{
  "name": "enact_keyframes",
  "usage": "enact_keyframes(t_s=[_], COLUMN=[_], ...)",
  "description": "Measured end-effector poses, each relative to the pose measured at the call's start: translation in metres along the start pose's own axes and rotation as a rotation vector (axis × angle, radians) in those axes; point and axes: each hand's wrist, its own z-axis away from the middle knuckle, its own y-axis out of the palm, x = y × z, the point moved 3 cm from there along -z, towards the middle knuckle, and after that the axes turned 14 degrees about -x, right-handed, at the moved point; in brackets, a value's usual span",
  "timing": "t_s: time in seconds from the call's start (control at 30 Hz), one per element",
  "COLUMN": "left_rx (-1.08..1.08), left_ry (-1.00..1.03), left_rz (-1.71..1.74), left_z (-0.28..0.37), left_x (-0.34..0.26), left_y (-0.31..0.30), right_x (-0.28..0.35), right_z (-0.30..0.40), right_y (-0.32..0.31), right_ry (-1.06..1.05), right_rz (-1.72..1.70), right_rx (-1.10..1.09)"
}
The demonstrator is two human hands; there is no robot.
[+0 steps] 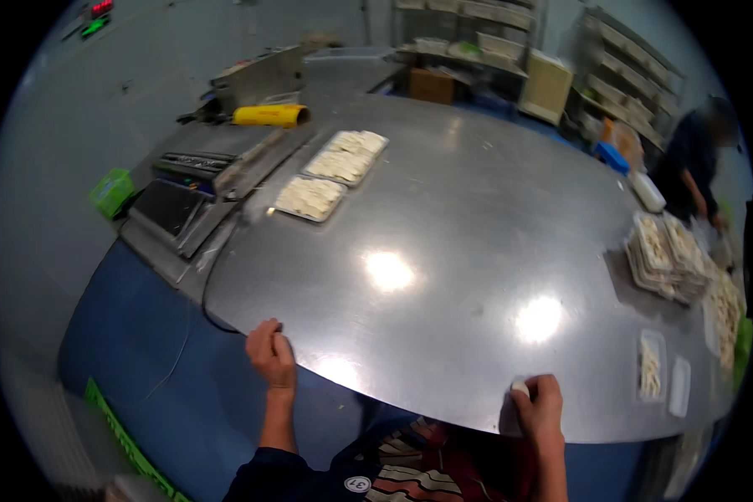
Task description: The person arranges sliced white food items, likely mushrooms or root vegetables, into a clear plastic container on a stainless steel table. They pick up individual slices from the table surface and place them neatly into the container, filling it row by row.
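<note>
My left hand (272, 356) hangs at the near left edge of a stainless steel table (439, 213), its fingers curled in; I see nothing certain inside them. Between thumb and fingers of my right hand (543, 405) is a small round white piece (519, 389), just over the table's near edge. To the right of that hand lie a clear plastic tray (651, 367) with some pale strips of food and a narrow white plastic tray or lid (679, 387). Farther off at left stand plastic trays (310, 197) filled with pale flat food slices, one behind another (348, 157).
A tray-wrapping machine (182, 194) and a yellow tube (270, 115) line the left side. Stacked filled trays (668, 257) stand at right, beside a heap of pale food pieces (725, 314). Another person (693, 163) works behind them. Shelving racks (470, 31) stand at the back.
</note>
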Motion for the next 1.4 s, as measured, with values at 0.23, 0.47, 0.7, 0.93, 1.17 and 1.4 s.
enact_keyframes(t_s=[0.23, 0.47, 0.7, 0.93, 1.17, 1.4], left_rx=[0.414, 1.436, 1.673, 1.579, 1.533, 1.435], left_ry=[-0.536, -0.462, -0.719, -0.802, -0.944, -0.967], left_rz=[0.415, 0.721, 0.843, 0.932, 1.005, 1.001], left_z=[-0.015, -0.035, -0.004, 0.033, 0.073, 0.057], left_x=[0.001, -0.163, -0.338, -0.481, -0.537, -0.53], left_y=[0.104, 0.229, 0.375, 0.427, 0.476, 0.471], right_x=[0.025, -0.04, -0.037, -0.027, -0.027, -0.028], right_z=[-0.066, -0.072, -0.071, -0.066, -0.065, -0.07], right_y=[0.051, -0.013, -0.02, -0.021, -0.019, -0.023], right_ry=[0.536, 0.281, 0.378, 0.482, 0.459, 0.412], right_rz=[-0.456, -0.066, -0.102, -0.067, 0.03, 0.033], right_rx=[-0.138, -0.428, -0.626, -0.6, -0.583, -0.601])
